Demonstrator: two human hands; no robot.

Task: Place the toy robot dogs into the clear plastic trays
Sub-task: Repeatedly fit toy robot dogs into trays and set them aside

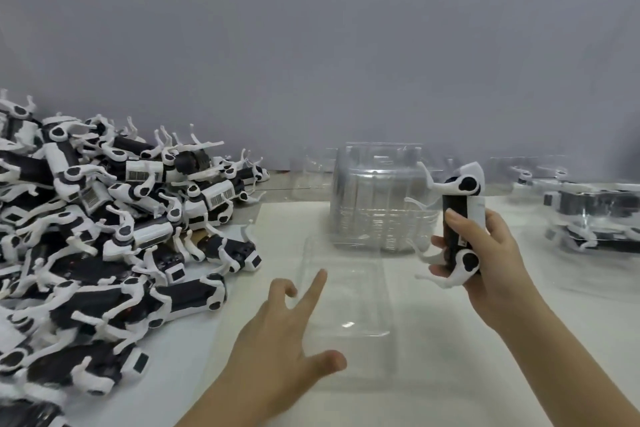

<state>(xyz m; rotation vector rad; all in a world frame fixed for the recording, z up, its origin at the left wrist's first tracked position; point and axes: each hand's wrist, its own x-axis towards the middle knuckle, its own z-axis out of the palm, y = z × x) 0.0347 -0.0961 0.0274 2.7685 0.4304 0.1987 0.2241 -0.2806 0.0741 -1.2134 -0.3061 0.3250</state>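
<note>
My right hand (491,263) grips a black-and-white toy robot dog (459,225), held upright with its legs pointing left, above the table to the right of an empty clear plastic tray (346,302). That tray lies flat on the white table in front of me. My left hand (287,333) rests at the tray's left edge with its index finger and thumb stretched over the plastic and the other fingers loosely bent. It holds nothing.
A large heap of toy robot dogs (104,236) covers the table's left side. A stack of empty clear trays (377,198) stands behind the flat tray. Filled trays with dogs (588,211) sit at the far right. A grey wall (311,62) closes the back.
</note>
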